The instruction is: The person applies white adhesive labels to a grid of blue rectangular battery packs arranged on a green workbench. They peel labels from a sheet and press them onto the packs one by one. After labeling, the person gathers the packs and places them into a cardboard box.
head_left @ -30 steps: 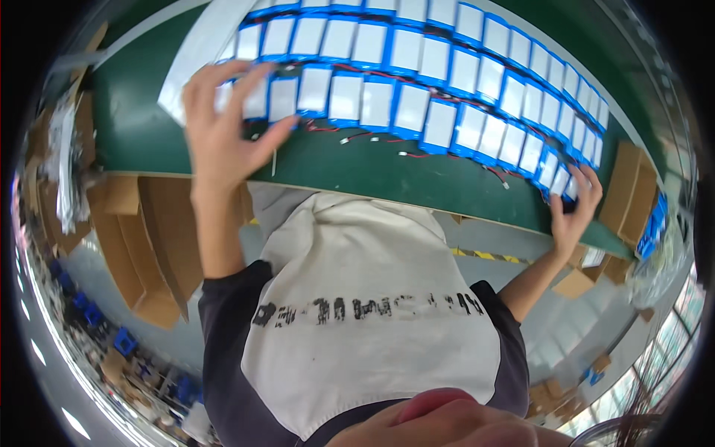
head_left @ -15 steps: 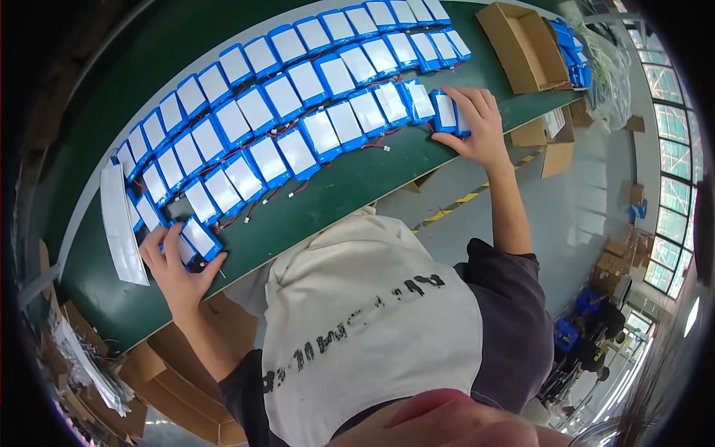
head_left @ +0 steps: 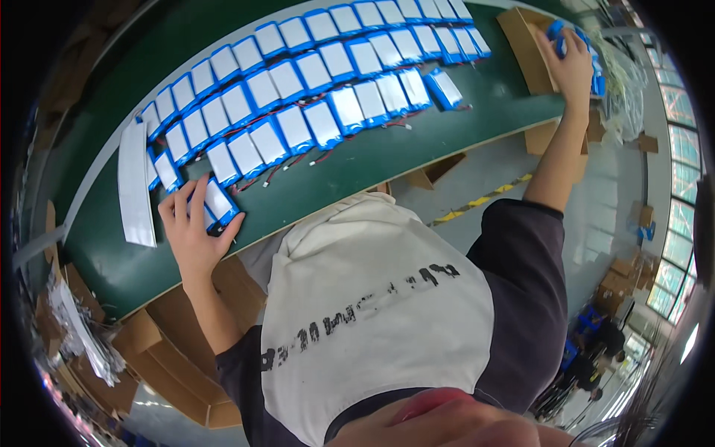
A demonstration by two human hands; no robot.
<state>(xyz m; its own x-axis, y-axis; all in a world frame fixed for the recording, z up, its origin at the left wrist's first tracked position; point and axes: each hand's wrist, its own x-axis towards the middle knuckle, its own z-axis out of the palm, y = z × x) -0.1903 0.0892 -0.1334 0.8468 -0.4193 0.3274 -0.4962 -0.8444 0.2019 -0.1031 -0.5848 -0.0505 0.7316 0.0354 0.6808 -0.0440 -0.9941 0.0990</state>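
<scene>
Rows of blue flat battery packs [head_left: 285,82], with white pads on top and thin red and black leads, lie across the green table. At the left end of the near row, my left hand [head_left: 195,231] curls round a battery pack [head_left: 218,200], thumb at its near edge. My right hand [head_left: 572,67] is stretched out to the far right, fingers bent over blue battery packs beside an open cardboard box [head_left: 521,48]. Blue shows between those fingers, though the hand partly covers it. One slightly turned battery pack [head_left: 445,89] ends the near row.
A long white strip [head_left: 136,186] lies left of the rows. Clear plastic wrap [head_left: 625,89] hangs by the far right corner. Below the table's front edge stands a large open carton [head_left: 167,350]. Yellow-black tape [head_left: 480,201] marks the floor; people are in the background.
My right hand has gone right and away from the near row's end to the cardboard box. Two packs it was holding there have left the row. My left hand stays on its pack.
</scene>
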